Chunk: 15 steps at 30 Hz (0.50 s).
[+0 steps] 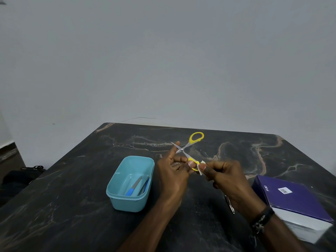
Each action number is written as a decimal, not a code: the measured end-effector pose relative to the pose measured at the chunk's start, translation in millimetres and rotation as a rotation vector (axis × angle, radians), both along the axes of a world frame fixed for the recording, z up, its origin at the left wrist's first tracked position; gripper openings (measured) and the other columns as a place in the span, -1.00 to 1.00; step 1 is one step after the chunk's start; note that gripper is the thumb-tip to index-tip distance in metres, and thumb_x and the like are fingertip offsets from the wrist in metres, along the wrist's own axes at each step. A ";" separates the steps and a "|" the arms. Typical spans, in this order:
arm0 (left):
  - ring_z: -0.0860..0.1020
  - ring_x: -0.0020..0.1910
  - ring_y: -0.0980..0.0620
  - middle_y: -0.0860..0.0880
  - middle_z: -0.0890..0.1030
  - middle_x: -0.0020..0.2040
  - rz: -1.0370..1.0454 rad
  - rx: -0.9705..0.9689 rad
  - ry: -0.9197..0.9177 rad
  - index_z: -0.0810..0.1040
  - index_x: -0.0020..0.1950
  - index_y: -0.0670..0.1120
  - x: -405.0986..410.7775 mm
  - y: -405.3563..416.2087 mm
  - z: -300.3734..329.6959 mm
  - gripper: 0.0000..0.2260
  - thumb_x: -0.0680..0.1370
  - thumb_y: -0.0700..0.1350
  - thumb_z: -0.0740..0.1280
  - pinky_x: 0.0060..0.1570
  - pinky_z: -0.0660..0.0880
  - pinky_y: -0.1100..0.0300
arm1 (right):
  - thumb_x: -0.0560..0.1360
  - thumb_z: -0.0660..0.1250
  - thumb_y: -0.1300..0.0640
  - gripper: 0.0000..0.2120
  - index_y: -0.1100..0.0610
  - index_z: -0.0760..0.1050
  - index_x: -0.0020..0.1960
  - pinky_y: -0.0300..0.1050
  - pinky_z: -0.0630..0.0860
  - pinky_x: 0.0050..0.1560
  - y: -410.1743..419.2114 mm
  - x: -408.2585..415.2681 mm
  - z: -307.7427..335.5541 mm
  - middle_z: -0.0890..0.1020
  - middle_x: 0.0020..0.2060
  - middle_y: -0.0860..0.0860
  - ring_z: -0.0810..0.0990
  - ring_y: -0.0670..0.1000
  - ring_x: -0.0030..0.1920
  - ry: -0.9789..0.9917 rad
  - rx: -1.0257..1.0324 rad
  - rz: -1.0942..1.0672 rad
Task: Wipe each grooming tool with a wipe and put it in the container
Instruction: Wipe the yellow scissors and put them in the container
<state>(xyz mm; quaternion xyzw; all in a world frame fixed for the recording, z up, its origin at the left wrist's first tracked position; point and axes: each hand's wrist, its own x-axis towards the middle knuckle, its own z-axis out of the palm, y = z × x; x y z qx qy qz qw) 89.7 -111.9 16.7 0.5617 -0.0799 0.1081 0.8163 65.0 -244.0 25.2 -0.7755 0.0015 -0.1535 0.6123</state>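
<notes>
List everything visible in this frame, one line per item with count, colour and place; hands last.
scissors: 1, yellow handles, steel blades, open, held above the table centre
wipe: 1, white, against the scissors' near handle
container: 1, light blue, on the table left of the hands
tools in container: at least 2, blue and grey, exact number unclear
box: 1, purple top, white side, table's right edge
metal tool: 1, silver, on the table, mostly hidden under the right wrist
table: 1, black marble pattern
left hand: grips the scissors
right hand: pinches the wipe; dark bracelet on wrist
</notes>
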 end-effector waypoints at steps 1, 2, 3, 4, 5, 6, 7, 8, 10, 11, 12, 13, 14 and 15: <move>0.64 -0.27 -0.07 -0.12 0.60 -0.32 -0.020 0.012 0.002 0.46 0.35 -0.08 0.2 0.5 -0.2 -0.43 0.41 -0.47 0.40 -0.23 0.64 0.10 | 0.45 0.44 0.16 -0.83 0.07 0.70 -0.31 -0.29 0.32 -0.47 0.8 -1.1 1.7 0.55 -0.54 -0.02 0.42 -0.09 -0.43 -0.014 -0.005 0.001; 0.64 -0.27 -0.08 -0.11 0.61 -0.34 -0.046 0.023 0.006 0.46 0.36 -0.09 -0.7 0.8 0.0 -0.43 0.41 -0.47 0.40 -0.22 0.65 0.08 | 0.45 0.44 0.18 -0.83 0.04 0.70 -0.30 -0.35 0.32 -0.47 1.1 -1.8 3.2 0.56 -0.56 -0.06 0.42 -0.17 -0.47 -0.029 -0.017 0.007; 0.65 -0.27 -0.07 -0.10 0.62 -0.35 -0.070 0.035 0.011 0.46 0.37 -0.09 -1.5 0.7 0.0 -0.42 0.41 -0.47 0.40 -0.21 0.65 0.05 | 0.45 0.43 0.20 -0.85 0.06 0.70 -0.27 -0.40 0.32 -0.47 1.3 -2.6 4.8 0.58 -0.56 -0.09 0.43 -0.21 -0.50 -0.039 -0.036 0.020; 0.66 -0.27 -0.06 -0.09 0.63 -0.35 -0.086 0.047 0.012 0.44 0.38 -0.10 -2.1 0.4 -0.3 -0.42 0.41 -0.47 0.40 -0.20 0.65 0.03 | 0.46 0.43 0.22 -0.88 0.11 0.70 -0.23 -0.44 0.31 -0.47 0.8 -2.8 5.7 0.58 -0.56 -0.12 0.45 -0.23 -0.52 -0.046 -0.054 0.039; 0.67 -0.27 -0.06 -0.09 0.64 -0.35 -0.094 0.055 0.010 0.42 0.40 -0.10 -2.3 -0.1 -1.1 -0.41 0.42 -0.47 0.39 -0.19 0.65 0.01 | 0.46 0.42 0.25 -0.91 0.17 0.70 -0.18 -0.46 0.32 -0.48 0.4 -3.4 6.6 0.58 -0.57 -0.13 0.45 -0.24 -0.55 -0.048 -0.059 0.061; 0.68 -0.26 -0.06 -0.10 0.66 -0.33 -0.095 0.058 0.011 0.41 0.41 -0.11 -2.1 -0.7 -2.0 -0.41 0.43 -0.47 0.38 -0.18 0.65 -0.01 | 0.46 0.41 0.28 -0.92 0.22 0.70 -0.15 -0.46 0.31 -0.49 -0.4 -3.7 6.6 0.57 -0.59 -0.14 0.44 -0.24 -0.57 -0.050 -0.058 0.079; 0.69 -0.26 -0.06 -0.12 0.67 -0.31 -0.089 0.057 0.013 0.40 0.41 -0.12 -1.8 -0.9 -3.0 -0.41 0.43 -0.47 0.38 -0.18 0.65 -0.02 | 0.47 0.40 0.29 -0.91 0.25 0.69 -0.12 -0.47 0.31 -0.50 -0.9 -3.9 6.8 0.55 -0.61 -0.14 0.43 -0.24 -0.59 -0.048 -0.059 0.091; 0.69 -0.26 -0.05 -0.13 0.67 -0.30 -0.084 0.052 0.015 0.40 0.41 -0.13 -1.9 -1.1 -3.1 -0.41 0.43 -0.47 0.39 -0.19 0.65 -0.01 | 0.47 0.40 0.30 -0.91 0.27 0.69 -0.12 -0.47 0.30 -0.50 -1.5 -3.7 6.6 0.53 -0.62 -0.15 0.42 -0.24 -0.60 -0.046 -0.064 0.094; 0.68 -0.27 -0.02 -0.11 0.67 -0.30 -0.084 0.047 0.022 0.39 0.41 -0.15 -2.4 -1.2 -3.4 -0.41 0.42 -0.45 0.41 -0.19 0.65 0.02 | 0.47 0.40 0.29 -0.91 0.25 0.69 -0.13 -0.47 0.31 -0.49 -0.8 -4.4 7.9 0.55 -0.61 -0.15 0.43 -0.24 -0.59 -0.046 -0.071 0.086; 0.68 -0.27 0.00 -0.10 0.66 -0.29 -0.093 0.048 0.027 0.38 0.42 -0.15 -2.8 -1.5 -3.5 -0.40 0.42 -0.45 0.41 -0.19 0.65 0.05 | 0.47 0.40 0.28 -0.90 0.21 0.70 -0.15 -0.46 0.32 -0.47 -0.2 -5.0 8.8 0.58 -0.57 -0.14 0.46 -0.24 -0.56 -0.048 -0.078 0.077; 0.67 -0.26 0.02 -0.11 0.66 -0.28 -0.108 0.059 0.028 0.37 0.43 -0.14 -3.4 -1.8 -3.8 -0.39 0.43 -0.44 0.41 -0.19 0.65 0.09 | 0.47 0.41 0.26 -0.89 0.15 0.70 -0.17 -0.45 0.35 -0.43 -0.6 -4.6 8.7 0.62 -0.53 -0.13 0.49 -0.24 -0.52 -0.054 -0.091 0.065; 0.66 -0.26 0.06 -0.10 0.65 -0.25 -0.124 0.084 0.024 0.36 0.44 -0.13 -3.9 -2.3 -3.9 -0.38 0.43 -0.45 0.40 -0.19 0.63 0.15 | 0.47 0.42 0.26 -0.87 0.11 0.70 -0.21 -0.42 0.38 -0.39 -1.3 -3.9 8.6 0.66 -0.49 -0.11 0.51 -0.24 -0.48 -0.059 -0.104 0.049; 0.66 -0.27 0.11 -0.09 0.64 -0.23 -0.140 0.113 0.018 0.34 0.45 -0.12 -4.2 -2.9 -4.2 -0.36 0.42 -0.47 0.39 -0.20 0.61 0.21 | 0.46 0.42 0.26 -0.86 0.11 0.70 -0.23 -0.41 0.40 -0.37 -2.3 -2.7 7.9 0.66 -0.49 -0.11 0.51 -0.24 -0.47 -0.065 -0.108 0.033; 0.65 -0.28 0.14 -0.07 0.63 -0.22 -0.156 0.136 0.013 0.33 0.46 -0.12 -4.7 -3.7 -4.3 -0.34 0.42 -0.49 0.38 -0.21 0.59 0.27 | 0.46 0.41 0.29 -0.85 0.15 0.69 -0.24 -0.41 0.38 -0.38 -3.2 -2.0 7.3 0.63 -0.52 -0.12 0.49 -0.24 -0.49 -0.072 -0.100 0.018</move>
